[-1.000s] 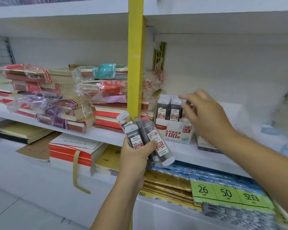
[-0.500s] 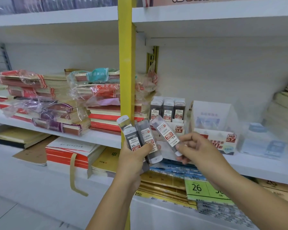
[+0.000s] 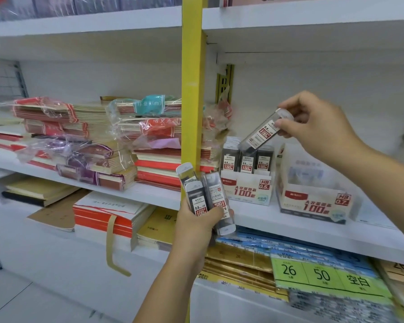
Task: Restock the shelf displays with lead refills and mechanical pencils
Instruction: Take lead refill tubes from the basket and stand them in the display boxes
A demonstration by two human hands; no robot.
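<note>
Right hand [image 3: 313,127] pinches tilted refill case [image 3: 261,134] above 0.5 box [image 3: 245,191]; left hand [image 3: 196,227] grips spares [image 3: 205,197]. Risk: tilt may topple seated cases [image 3: 246,160].

Bright, even light falls from above, and the upper shelf [image 3: 84,24] casts soft shade beneath it. Plastic wrap [image 3: 131,117] on the notebook stacks shows glare. Wide-angle distortion bends the edges, and the right and lower-right margins are blurred.
</note>
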